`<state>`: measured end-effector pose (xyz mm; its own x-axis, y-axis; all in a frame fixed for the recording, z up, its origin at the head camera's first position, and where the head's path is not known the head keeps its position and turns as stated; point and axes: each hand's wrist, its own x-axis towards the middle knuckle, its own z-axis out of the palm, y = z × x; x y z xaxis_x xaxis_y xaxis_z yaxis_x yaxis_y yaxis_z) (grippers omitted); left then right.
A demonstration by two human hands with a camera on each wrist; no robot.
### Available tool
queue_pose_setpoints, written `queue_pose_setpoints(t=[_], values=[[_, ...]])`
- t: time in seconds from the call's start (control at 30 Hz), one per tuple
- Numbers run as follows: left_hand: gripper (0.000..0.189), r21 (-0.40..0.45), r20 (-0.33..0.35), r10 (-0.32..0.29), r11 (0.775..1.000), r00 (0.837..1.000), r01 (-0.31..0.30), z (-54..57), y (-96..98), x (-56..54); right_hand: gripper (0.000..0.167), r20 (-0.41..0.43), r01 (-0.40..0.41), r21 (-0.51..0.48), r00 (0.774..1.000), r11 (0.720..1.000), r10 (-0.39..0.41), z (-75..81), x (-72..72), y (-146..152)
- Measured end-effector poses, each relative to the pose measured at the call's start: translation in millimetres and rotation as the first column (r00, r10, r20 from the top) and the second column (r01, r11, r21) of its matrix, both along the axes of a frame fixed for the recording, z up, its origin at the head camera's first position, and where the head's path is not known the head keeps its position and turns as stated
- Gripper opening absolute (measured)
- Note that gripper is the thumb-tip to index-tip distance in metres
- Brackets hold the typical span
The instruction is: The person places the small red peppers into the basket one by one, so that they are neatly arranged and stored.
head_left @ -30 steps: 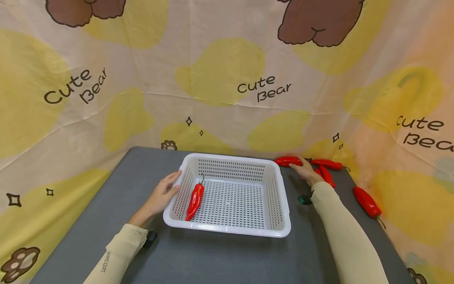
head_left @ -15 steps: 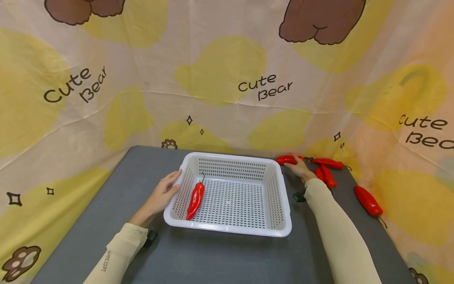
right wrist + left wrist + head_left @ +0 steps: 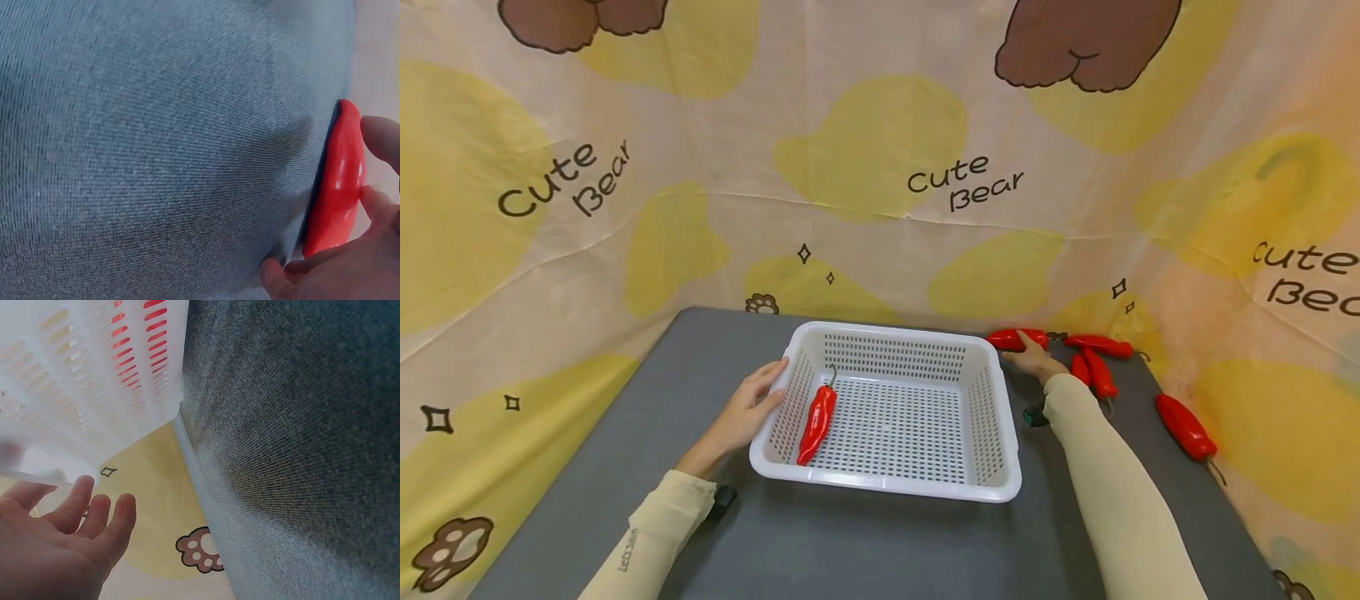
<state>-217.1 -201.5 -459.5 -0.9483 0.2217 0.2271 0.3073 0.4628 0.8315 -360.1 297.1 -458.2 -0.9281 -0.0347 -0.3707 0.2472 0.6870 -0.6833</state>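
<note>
A white perforated plastic basket [image 3: 887,486] stands mid-table with one red chili pepper [image 3: 817,423] lying along its left side. My left hand [image 3: 748,412] grips the basket's left rim; in the left wrist view that hand's fingers [image 3: 97,515] bend up at the basket's edge. Behind the basket's right corner, my right hand [image 3: 1034,362] reaches over another red pepper [image 3: 1000,339]. The right wrist view shows the same pepper [image 3: 337,187] lying on the grey cloth, the fingers [image 3: 375,203] spread around it and one fingertip at its side.
Several more red peppers lie on the right: one near the back edge [image 3: 1101,345], a pair close together [image 3: 1099,375] by my wrist, and one at the right edge [image 3: 1183,425]. A printed curtain [image 3: 865,150] hangs around the grey table [image 3: 865,550].
My right hand has shifted slightly left along the pepper at the back, baring more of the pair beside the wrist. The left hand stays on the basket rim.
</note>
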Motion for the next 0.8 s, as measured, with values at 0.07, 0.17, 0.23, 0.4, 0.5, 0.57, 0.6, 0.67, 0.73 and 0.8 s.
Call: queue_pose_setpoints(t=[0.07, 0.17, 0.23, 0.4, 0.5, 0.57, 0.6, 0.67, 0.73, 0.8], values=[[0.055, 0.002, 0.007, 0.004, 1.0, 1.0, -0.004, 1.2, 0.0, 0.9, 0.082, -0.006, -0.001, 0.035, 1.0, 0.999, 0.002, 0.4, 0.4, 0.1], [0.056, 0.008, 0.018, 0.007, 1.0, 1.0, -0.007, 1.9, -0.3, 1.8, 0.081, -0.029, 0.019, 0.081, 0.999, 0.997, -0.017, 1.2, 1.6, -0.7], [0.056, 0.01, 0.019, 0.006, 1.0, 1.0, -0.006, 1.6, -0.5, 1.9, 0.079, -0.039, 0.037, 0.102, 0.999, 0.994, -0.033, 1.5, 2.3, -0.8], [0.055, 0.002, 0.01, 0.003, 1.0, 1.0, -0.003, -0.7, -0.4, 0.3, 0.083, -0.028, 0.042, 0.097, 0.999, 0.994, -0.04, 1.1, 0.5, -2.5], [0.055, -0.004, 0.009, 0.003, 1.0, 1.0, -0.003, -2.3, -0.1, -1.3, 0.089, -0.015, 0.017, 0.1, 1.0, 0.995, -0.015, 1.0, -3.0, -5.8], [0.056, -0.004, 0.008, 0.002, 1.0, 1.0, -0.002, -2.8, -0.2, -1.9, 0.091, -0.005, -0.004, 0.122, 1.0, 0.993, 0.005, 1.8, -4.9, -9.4], [0.056, -0.005, 0.006, 0.001, 1.0, 1.0, -0.001, -2.6, -0.1, -1.9, 0.092, 0.003, -0.017, 0.134, 1.0, 0.991, 0.016, 2.3, -5.6, -11.5], [0.056, -0.002, 0.005, 0.001, 1.0, 1.0, -0.001, -1.8, 0.0, -1.4, 0.093, 0.016, -0.042, 0.162, 0.999, 0.986, 0.04, 4.2, -6.1, -16.1], [0.056, 0.0, 0.003, -0.003, 1.0, 1.0, 0.003, -0.7, 0.2, -0.5, 0.093, 0.028, -0.048, 0.169, 0.999, 0.984, 0.044, 6.1, -5.6, -19.6], [0.056, 0.005, 0.011, -0.002, 1.0, 1.0, 0.002, 0.4, 0.5, 0.4, 0.092, 0.033, -0.041, 0.168, 0.999, 0.985, 0.036, 7.6, -5.1, -21.9]])
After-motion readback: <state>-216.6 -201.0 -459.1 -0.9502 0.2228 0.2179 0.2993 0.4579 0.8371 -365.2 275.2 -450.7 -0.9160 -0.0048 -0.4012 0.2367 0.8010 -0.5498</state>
